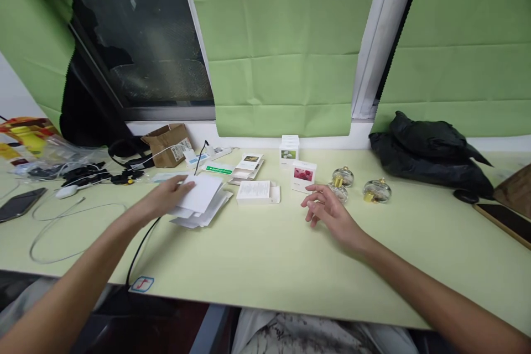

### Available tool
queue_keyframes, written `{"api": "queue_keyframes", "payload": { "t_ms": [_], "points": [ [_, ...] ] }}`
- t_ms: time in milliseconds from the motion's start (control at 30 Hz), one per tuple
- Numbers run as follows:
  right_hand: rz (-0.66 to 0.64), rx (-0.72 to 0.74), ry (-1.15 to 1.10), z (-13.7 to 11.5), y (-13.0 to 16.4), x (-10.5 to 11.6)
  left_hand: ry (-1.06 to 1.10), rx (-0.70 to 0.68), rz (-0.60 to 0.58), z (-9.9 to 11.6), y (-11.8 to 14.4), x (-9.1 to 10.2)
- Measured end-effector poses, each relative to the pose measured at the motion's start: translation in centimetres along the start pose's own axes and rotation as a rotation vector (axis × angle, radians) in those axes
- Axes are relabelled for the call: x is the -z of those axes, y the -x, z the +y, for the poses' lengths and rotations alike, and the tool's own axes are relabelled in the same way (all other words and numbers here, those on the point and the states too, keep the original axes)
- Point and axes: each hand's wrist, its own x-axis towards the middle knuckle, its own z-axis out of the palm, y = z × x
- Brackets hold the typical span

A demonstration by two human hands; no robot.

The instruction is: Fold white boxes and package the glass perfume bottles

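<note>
My left hand grips the left edge of a loose pile of white folded papers or flat cartons, low over the table. My right hand hangs above the table with fingers loosely bent and apart, holding nothing. Just beyond its fingertips stands a small white box with a pink flower picture. Behind my right hand are glass bottles with gold parts, partly hidden by it; another bottle is further right. Between my hands lies a white carton with its end flap open.
White boxes stand near the wall, with flat printed cartons to their left. A cardboard box, cables and a phone occupy the left. At right are a black plastic bag and another phone.
</note>
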Motion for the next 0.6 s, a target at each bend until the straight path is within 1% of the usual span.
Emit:
{"api": "queue_keyframes", "payload": {
  "t_ms": [33,133,200,300,367,433,467,533,600],
  "points": [
    [0.002,-0.001,0.004,0.0,0.0,0.0,-0.077,0.063,-0.038,-0.6,0.6,-1.0],
    [0.005,-0.003,0.015,-0.1,0.0,0.2,-0.23,0.121,-0.114,-0.8,2.3,-3.7],
    [0.009,-0.002,0.02,-0.1,0.1,0.2,-0.281,0.105,-0.1,-0.6,3.4,-5.1],
    [0.009,-0.001,0.025,-0.2,0.1,0.2,-0.371,0.027,-0.001,-0.6,4.7,-6.7],
    [0.002,-0.005,0.028,-0.2,0.1,0.2,-0.476,-0.043,0.088,-0.6,5.3,-7.3],
    [-0.004,-0.009,0.03,-0.1,0.2,0.1,-0.549,-0.113,0.139,-0.4,5.8,-7.7],
    [-0.005,-0.011,0.03,-0.1,0.2,0.1,-0.567,-0.142,0.139,-0.2,6.0,-7.8],
    [-0.007,-0.015,0.029,-0.1,0.2,0.1,-0.58,-0.175,0.095,0.4,6.3,-7.7],
    [-0.009,-0.018,0.029,0.0,0.2,0.1,-0.577,-0.158,0.027,1.3,6.6,-7.6]
  ]
}}
